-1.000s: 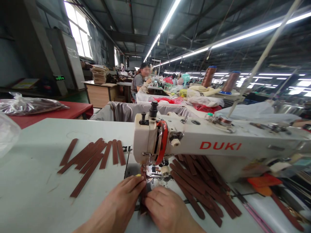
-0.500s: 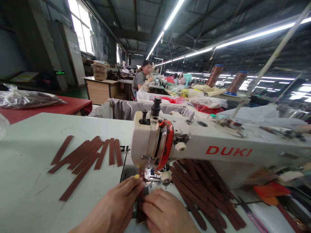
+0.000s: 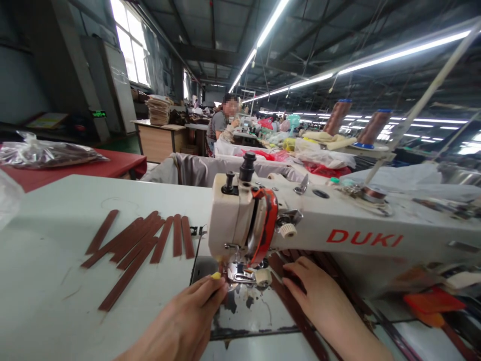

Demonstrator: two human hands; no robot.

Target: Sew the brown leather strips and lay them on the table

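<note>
My left hand [image 3: 191, 311] is closed at the sewing machine's presser foot [image 3: 240, 275], its fingertips pressed together on a brown strap [image 3: 224, 268] that they mostly hide. Something small and yellow [image 3: 216, 275] shows at one of those fingertips. My right hand [image 3: 319, 296] reaches over the pile of brown straps [image 3: 296, 316] right of the needle area. Its thumb and forefinger are apart beside a strap, and the other fingers are partly hidden. Above both hands is the head of the white sewing machine [image 3: 229, 215].
Several loose brown strips [image 3: 128, 271] lie on the pale table [image 3: 41, 265] at left. A red-topped table [image 3: 128, 163] carries a plastic bag [image 3: 48, 153]. Thread cones [image 3: 372, 128] stand behind the machine. Farther back, a person [image 3: 220, 125] is at another workplace.
My right hand has left the strap beside my left hand and moved right, onto the strap pile. The bare metal plate now shows where it was. My left hand stays at the presser foot.
</note>
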